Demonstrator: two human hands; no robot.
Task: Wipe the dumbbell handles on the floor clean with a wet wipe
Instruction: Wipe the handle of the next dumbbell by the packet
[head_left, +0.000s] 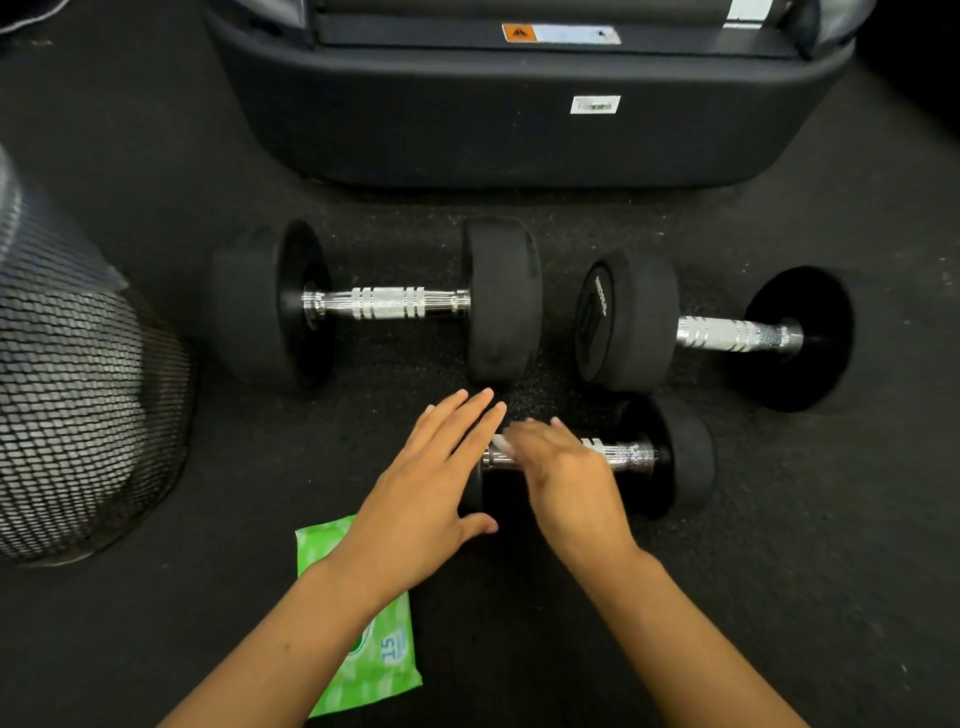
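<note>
Near dumbbell (597, 457) lies on the black rubber floor (779, 597), closest to the person, chrome handle running left to right. Right hand (561, 467) curls over the handle with a white wet wipe (501, 446) showing at the fingertips; the hand is blurred, so the exact grip is unclear. Left hand (436, 478) lies flat, fingers straight, on the left weight head, apparently steadying it. Likely heavy and prone to rolling on its round heads; the knurled handle should give grip, though it may turn slick when wet. The wipe is soft and thin: best wrapped round the bar. Two larger dumbbells (379, 304) (717, 332) lie just beyond, handles bare. Green wipe packet (363, 649) under the left forearm; mesh bin (78, 389) far left; black machine base (519, 114) behind.
</note>
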